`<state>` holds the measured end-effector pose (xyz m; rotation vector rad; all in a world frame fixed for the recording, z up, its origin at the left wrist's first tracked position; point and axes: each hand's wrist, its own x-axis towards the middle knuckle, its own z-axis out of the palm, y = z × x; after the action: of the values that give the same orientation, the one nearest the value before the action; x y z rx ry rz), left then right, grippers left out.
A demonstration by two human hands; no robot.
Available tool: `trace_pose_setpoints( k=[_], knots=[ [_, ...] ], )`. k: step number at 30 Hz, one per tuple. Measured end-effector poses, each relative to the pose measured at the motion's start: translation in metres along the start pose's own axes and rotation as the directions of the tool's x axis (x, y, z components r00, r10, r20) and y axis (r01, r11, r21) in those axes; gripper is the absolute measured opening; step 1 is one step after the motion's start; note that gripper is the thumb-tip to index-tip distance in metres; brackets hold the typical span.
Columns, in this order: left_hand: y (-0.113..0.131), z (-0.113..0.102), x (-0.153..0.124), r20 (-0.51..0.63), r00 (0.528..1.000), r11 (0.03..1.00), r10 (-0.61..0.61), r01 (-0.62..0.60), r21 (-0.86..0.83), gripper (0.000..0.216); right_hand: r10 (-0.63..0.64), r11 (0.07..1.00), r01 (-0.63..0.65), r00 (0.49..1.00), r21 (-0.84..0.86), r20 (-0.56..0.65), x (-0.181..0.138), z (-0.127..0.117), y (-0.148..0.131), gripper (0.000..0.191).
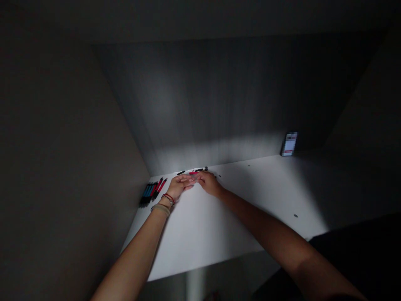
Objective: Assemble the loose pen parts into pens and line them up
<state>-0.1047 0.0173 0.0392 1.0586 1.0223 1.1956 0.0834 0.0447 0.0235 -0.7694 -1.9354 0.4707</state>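
My left hand (179,184) and my right hand (208,182) meet fingertip to fingertip over the white table, close to the back panel. Both have their fingers pinched together around a small thing, too small and dim to name. Just beyond the fingertips shows a red piece (193,173); whether it is held or lies on the table I cannot tell. Behind the hands lie a short black piece (181,172) and another dark slim piece (199,170), partly hidden by my right hand. Left of my left hand, several blue and red pens (151,190) with black ends lie side by side.
The white table (194,234) ends at a front edge below. A grey panel (200,100) rises behind it, with a dark wall on the left. A phone (288,144) with a lit screen leans against the panel at the right. A small dark round spot (295,215) marks the tabletop.
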Motion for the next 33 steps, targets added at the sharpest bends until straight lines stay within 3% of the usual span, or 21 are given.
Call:
trace_pose_setpoints(
  k=[7, 13, 22, 28, 33],
  knots=[
    [0.003, 0.002, -0.003, 0.046, 0.993, 0.991, -0.107, 0.110, -0.070, 0.030, 0.063, 0.995, -0.059, 0.997, 0.075, -0.045, -0.001, -0.002, -0.014, 0.022],
    [0.001, 0.005, -0.003, 0.053, 0.992, 0.991, -0.113, 0.116, -0.065, 0.029, 0.120, 0.990, -0.114, 0.990, 0.088, -0.068, -0.001, -0.004, -0.014, 0.013],
    [0.001, 0.011, -0.005, 0.044, 0.995, 0.995, -0.091, 0.093, -0.042, 0.037, 0.146, 0.985, -0.135, 0.983, 0.103, -0.109, -0.001, -0.002, -0.010, 0.014],
    [-0.004, 0.019, -0.002, 0.005, 1.000, 0.987, 0.022, -0.022, 0.161, 0.042, 0.187, 0.972, -0.167, 0.976, 0.166, -0.115, -0.001, -0.005, -0.004, 0.008],
    [-0.008, 0.020, 0.001, -0.003, 0.986, 0.959, 0.164, -0.159, 0.234, 0.046, 0.267, 0.925, -0.225, 0.959, 0.306, -0.101, 0.000, -0.003, 0.004, 0.009]
  ],
)
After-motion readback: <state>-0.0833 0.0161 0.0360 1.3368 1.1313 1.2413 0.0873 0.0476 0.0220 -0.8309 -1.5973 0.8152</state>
